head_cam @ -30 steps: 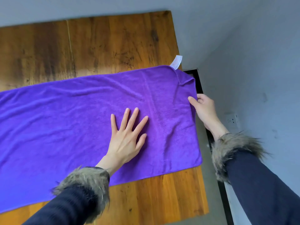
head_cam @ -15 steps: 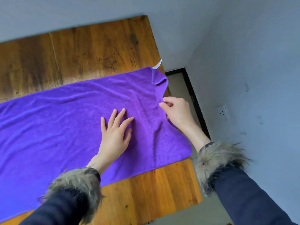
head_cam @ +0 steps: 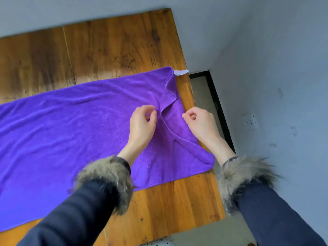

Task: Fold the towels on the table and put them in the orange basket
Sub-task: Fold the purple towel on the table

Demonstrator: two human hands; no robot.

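Note:
A purple towel [head_cam: 74, 125] lies spread across the wooden table [head_cam: 110, 50]. Its right end is turned over to the left as a loose flap [head_cam: 170, 118], and a white label [head_cam: 180, 72] sticks out at the far corner. My left hand [head_cam: 142, 125] hovers over the towel with curled fingers. Its thumb and forefinger meet at the flap's raised edge. My right hand [head_cam: 198, 123] sits over the folded right edge, fingers curled in, with no cloth visible between them. The orange basket is out of sight.
The table's right edge [head_cam: 193, 96] runs just beyond the towel, with floor and a black skirting strip [head_cam: 218, 107] below it. A grey wall with a socket [head_cam: 251, 122] stands close on the right. Bare wood shows behind and in front of the towel.
My right hand pulled the towel's right edge leftward into a flap, then drew back to the right. My left hand lifted from lying flat and curled its fingers at the flap's edge.

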